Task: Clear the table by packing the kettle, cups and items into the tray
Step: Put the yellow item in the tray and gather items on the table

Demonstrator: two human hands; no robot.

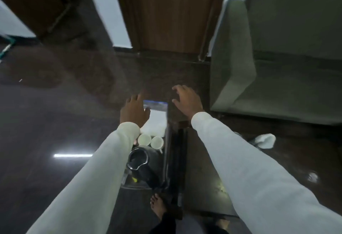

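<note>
I'm hovering both spread, empty hands: left hand (134,112) nearer the clear rectangular plastic tray (167,141), running twelve-to-six; right hand (187,100) at two o'clock.

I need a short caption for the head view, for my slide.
Both open hands, left and right, reach over a tray holding kettle and two cups.

A single head-worn camera looks steeply down and forward from standing height, over both sleeves, onto the tray (166,141) near the frame's centre, the floor (46,122) all around.
</note>
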